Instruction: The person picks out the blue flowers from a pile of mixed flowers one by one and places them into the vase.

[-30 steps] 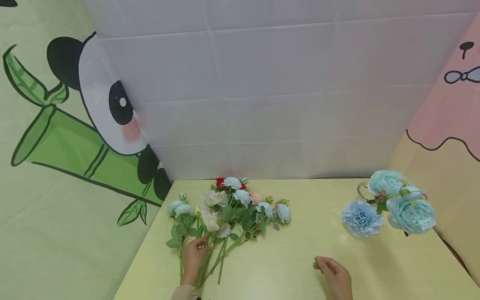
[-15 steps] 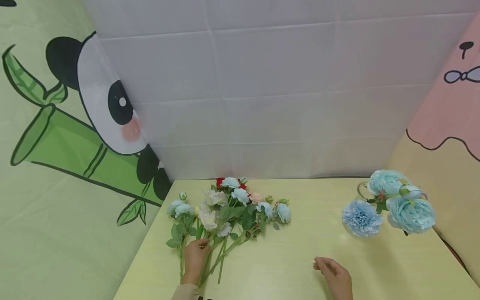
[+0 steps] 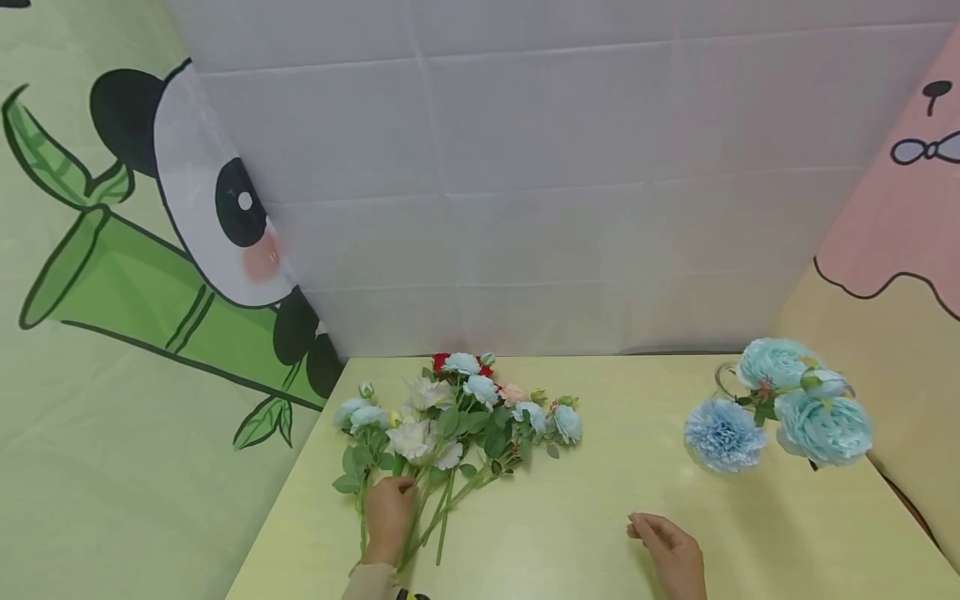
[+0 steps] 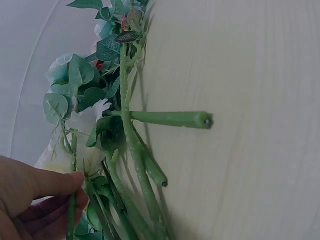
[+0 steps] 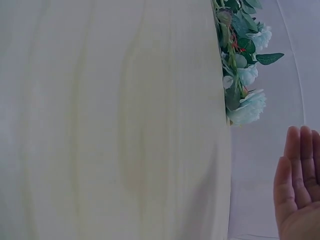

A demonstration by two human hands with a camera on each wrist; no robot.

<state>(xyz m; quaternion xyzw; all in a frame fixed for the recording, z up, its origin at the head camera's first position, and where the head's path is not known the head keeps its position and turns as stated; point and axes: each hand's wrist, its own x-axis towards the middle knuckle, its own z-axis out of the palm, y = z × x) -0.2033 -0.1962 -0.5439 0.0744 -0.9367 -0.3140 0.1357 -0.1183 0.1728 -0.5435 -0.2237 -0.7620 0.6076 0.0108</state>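
Observation:
In the left wrist view, my left hand (image 4: 37, 195) pinches a thin green stem (image 4: 73, 157) between thumb and fingers. That stem leads up toward a white artificial flower (image 3: 411, 439), just beyond my left hand (image 3: 388, 518) in the head view. Around it lies a heap of artificial flowers: pale blue ones (image 3: 481, 390), a red one (image 3: 439, 362) and a peach one (image 3: 513, 394). Several loose stems (image 4: 145, 185) cross on the table beside the hand. My right hand (image 3: 670, 554) holds nothing over the table's front right; its fingers (image 5: 292, 145) look extended in the right wrist view.
On the right stand large turquoise flowers (image 3: 823, 429) and a blue pompom-like flower (image 3: 724, 435), with a clear curved loop (image 3: 722, 379) behind them. The pale yellow table (image 3: 570, 517) meets a white cloth backdrop (image 3: 547, 250) at its far edge.
The white flower head has shifted slightly left and tipped nearer as my left hand turned on its stem. My right hand has stayed put.

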